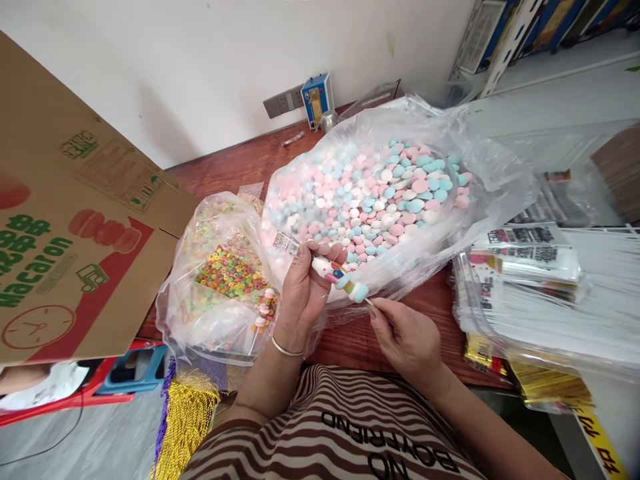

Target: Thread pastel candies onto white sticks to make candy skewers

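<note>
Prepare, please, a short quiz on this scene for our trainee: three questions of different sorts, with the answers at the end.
1. On which wrist is the bracelet?
A) right
B) left
C) both

2. True or false: in the picture, the cardboard box stands to the right of the large bag of pink, blue and white sweets.

3. Complete: the right hand pinches a thin ____ with coloured pieces on it.

Key:
1. B, the wrist of the left hand.
2. False; it stands to the left.
3. stick.
</note>
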Demonstrator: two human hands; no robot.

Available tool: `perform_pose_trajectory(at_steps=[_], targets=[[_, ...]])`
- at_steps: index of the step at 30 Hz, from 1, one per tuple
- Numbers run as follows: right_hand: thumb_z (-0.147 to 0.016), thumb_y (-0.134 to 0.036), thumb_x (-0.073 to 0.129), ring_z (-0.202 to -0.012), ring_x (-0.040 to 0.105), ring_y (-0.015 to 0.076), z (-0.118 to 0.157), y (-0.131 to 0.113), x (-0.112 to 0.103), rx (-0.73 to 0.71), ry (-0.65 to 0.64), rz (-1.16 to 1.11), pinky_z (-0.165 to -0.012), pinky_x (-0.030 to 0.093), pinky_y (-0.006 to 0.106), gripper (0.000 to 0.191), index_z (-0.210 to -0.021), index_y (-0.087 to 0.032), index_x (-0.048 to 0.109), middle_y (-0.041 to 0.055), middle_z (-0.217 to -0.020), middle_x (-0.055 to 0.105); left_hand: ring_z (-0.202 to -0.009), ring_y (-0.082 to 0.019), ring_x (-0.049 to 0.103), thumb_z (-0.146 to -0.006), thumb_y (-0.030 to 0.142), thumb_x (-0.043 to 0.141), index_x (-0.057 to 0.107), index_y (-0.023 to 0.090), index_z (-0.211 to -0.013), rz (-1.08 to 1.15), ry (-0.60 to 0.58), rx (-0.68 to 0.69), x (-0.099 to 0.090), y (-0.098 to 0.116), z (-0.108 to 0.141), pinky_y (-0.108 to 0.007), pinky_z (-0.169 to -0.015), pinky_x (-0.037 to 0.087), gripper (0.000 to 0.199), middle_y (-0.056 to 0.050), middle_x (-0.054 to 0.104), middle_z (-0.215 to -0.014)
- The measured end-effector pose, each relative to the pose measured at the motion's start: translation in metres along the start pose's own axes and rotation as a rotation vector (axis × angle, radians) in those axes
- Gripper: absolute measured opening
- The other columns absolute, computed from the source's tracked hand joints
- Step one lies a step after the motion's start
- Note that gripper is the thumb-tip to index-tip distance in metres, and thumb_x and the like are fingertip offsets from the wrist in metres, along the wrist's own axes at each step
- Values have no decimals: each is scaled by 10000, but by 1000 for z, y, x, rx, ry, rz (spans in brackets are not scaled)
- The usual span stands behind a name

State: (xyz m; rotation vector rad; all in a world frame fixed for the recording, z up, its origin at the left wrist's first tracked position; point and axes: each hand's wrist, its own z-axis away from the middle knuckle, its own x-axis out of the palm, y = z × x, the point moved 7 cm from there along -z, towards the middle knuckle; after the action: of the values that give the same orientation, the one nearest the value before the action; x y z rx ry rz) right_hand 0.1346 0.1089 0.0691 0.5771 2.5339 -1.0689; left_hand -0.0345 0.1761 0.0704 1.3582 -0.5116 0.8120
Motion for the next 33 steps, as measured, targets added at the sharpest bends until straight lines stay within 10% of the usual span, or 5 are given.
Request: perform_pose_trajectory(at_steps=[12, 18, 23, 30, 33], targets=[[-1016, -164, 507, -589, 674, 160, 3, -20, 6, -192, 45, 148, -619, 510, 288, 150, -1133, -148, 599, 70, -809, 767, -736, -85, 664, -978, 297, 621, 635, 174, -863, 57, 66, -50, 5, -19, 21, -348, -1000, 563, 169, 28, 617, -772], [-1036, -264, 516, -575, 672, 132, 2, 6, 16, 208, -82, -82, -546, 506, 222, 106, -1071, -203, 595, -3, -767, 738, -810, -121, 680, -978, 341, 616, 628, 175, -891, 87, 99, -23, -4, -23, 14, -361, -969, 564, 189, 3, 651, -836], [-971, -204, 607, -583, 664, 154, 4, -2, 10, -19, 20, 148, -567, 474, 262, 98, -1043, -165, 660, 55, -790, 757, -826, -135, 684, -994, 369, 583, 625, 163, -856, 44, 127, -40, -6, -30, 11, -402, -1015, 532, 251, -4, 659, -815], [-973, -498, 580, -292, 261, 64, 18, 40, 37, 923, -243, -970, -339, 323, 214, 315, -837, -215, 567, -128, -448, 353, -805, -141, 659, -992, 467, 543, 628, 196, -877, -20, 34, -93, 1, -36, 10, -393, -1002, 534, 305, -10, 628, -827], [-920, -560, 627, -287, 113, 32, 22, 33, 49, 1070, -344, -1260, -309, 290, 209, 371, -813, -219, 528, -162, -457, 295, -801, -139, 657, -962, 469, 603, 632, 194, -899, -31, 15, -70, 1, -38, 6, -379, -976, 548, 283, -12, 636, -836]])
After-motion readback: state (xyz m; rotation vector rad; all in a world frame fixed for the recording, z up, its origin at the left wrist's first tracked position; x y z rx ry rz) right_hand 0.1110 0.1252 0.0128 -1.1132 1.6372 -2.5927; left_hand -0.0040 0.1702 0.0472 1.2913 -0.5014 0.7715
